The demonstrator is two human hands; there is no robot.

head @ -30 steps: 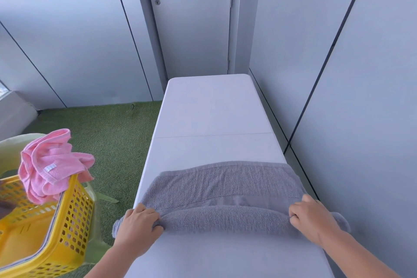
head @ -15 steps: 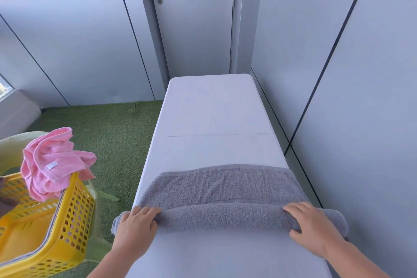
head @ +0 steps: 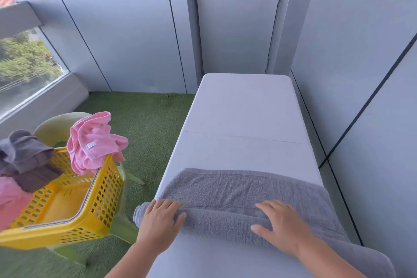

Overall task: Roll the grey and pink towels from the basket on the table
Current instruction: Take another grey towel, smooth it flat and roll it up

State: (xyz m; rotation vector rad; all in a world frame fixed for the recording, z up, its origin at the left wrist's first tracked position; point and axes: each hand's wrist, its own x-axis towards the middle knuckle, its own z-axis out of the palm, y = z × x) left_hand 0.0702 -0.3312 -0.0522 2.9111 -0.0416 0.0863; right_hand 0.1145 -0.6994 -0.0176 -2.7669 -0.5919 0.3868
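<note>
Now the left hand [head: 161, 221], fingers close together, and the right hand [head: 282, 225], fingers slightly spread, are pressing flat on the rolled part of the grey towel [head: 243, 189] lying across the table's [head: 246, 108] near end, while the pink towel [head: 92, 142] is hanging over the basket [head: 67, 221] left of the table.

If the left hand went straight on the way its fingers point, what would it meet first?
The left hand rests on the roll; straight ahead lies the unrolled part of the grey towel, then probably bare table.
</note>
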